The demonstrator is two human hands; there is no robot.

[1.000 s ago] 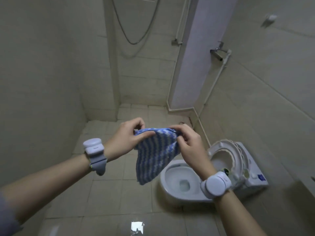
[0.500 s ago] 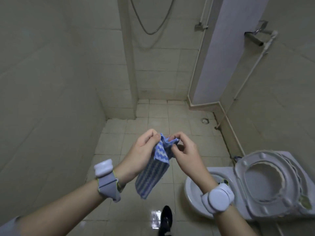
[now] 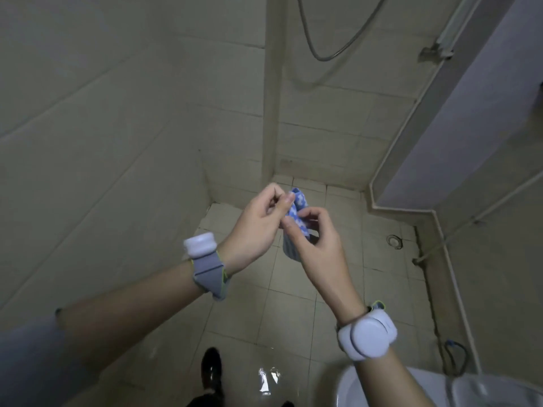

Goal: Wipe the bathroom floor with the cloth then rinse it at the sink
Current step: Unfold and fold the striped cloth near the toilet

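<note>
Above glossy tiles (image 3: 288, 315), left hand (image 3: 255, 227) and right hand (image 3: 317, 245) pinch crumpled cloth (image 3: 298, 204).

The pale tiled floor (image 3: 264, 318) carries a round drain (image 3: 394, 241), a black shoe (image 3: 211, 369) and the white toilet (image 3: 440, 389).

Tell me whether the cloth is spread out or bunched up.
Bunched up: the cloth is gathered small, pinched between left hand and right hand.
</note>
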